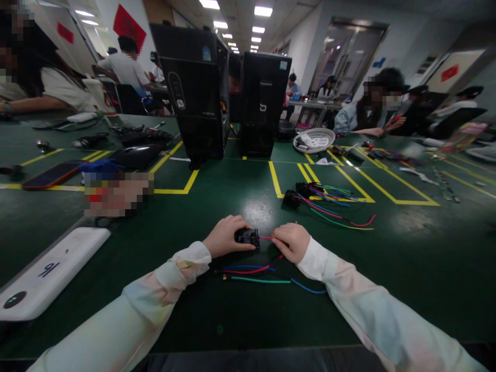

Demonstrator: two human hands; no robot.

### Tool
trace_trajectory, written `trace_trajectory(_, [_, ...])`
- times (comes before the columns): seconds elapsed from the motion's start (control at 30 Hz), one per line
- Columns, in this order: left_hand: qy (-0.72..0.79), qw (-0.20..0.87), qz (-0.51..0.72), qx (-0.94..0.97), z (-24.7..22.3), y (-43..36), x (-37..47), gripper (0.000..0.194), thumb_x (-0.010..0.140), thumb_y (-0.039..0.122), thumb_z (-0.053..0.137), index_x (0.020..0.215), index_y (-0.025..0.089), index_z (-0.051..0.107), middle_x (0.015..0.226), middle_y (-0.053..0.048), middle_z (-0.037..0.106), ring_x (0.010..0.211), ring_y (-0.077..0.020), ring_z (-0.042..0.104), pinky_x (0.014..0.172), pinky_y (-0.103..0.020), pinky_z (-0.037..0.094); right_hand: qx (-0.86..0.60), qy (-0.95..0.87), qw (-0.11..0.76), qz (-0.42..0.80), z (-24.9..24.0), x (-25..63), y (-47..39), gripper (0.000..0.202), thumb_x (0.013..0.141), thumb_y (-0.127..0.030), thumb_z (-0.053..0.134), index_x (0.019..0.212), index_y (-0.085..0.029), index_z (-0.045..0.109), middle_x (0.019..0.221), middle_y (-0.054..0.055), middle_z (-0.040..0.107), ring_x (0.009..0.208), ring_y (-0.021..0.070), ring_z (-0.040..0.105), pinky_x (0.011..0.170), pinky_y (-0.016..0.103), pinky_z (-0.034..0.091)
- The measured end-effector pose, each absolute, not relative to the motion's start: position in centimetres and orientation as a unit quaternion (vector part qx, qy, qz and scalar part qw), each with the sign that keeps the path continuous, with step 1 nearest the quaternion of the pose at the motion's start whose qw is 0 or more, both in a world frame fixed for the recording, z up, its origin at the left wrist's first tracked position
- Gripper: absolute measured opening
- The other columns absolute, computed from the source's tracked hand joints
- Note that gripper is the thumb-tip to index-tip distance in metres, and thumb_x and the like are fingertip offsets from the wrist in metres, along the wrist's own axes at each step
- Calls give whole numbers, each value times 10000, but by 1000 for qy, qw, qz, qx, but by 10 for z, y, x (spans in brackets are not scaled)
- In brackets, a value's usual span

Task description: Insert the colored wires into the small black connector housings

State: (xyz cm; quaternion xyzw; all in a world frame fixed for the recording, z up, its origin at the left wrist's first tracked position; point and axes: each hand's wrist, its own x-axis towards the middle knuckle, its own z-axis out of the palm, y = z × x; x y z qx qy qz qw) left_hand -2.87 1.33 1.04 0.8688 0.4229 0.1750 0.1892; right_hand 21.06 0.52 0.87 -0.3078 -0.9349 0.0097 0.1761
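Note:
My left hand (227, 236) grips a small black plastic socket-like housing (248, 237), with its open side facing right. From that side a red wire (265, 237) runs to my right hand (292, 241), whose fingers are pinched on it. Whether the wire's end is fixed inside the housing is too small to tell. On the green table just below my hands lie several loose wires: a green wire (258, 280), a blue wire (308, 287) and a red wire (256, 270). Beyond my right hand rest black housings (291, 199) with coloured wires attached.
Two black computer towers (194, 93) stand at the back. A white basket (313, 140) sits right of them. On the left are a white device (54, 274), a phone (54, 174) and a blurred patch. Yellow tape marks the table. Other people sit around.

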Motion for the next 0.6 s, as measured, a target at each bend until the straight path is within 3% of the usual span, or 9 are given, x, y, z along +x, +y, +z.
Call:
trace_trajectory(0.27, [424, 184, 181, 868, 10, 14, -28, 458, 667, 568, 622, 985, 240, 592, 961, -19, 555, 886, -206, 484, 777, -319, 362, -305, -937, 165, -37, 10, 211, 13, 270, 896, -255, 322, 753, -172, 534, 663, 45, 585, 606, 138, 485, 604, 275, 274])
trace_trajectory(0.6, [417, 197, 177, 870, 11, 14, -28, 453, 667, 565, 624, 993, 252, 594, 963, -19, 557, 884, -208, 481, 776, -321, 360, -310, -934, 176, 3, 9, 212, 8, 276, 902, -264, 318, 757, -177, 536, 656, 35, 579, 616, 134, 484, 610, 269, 281])
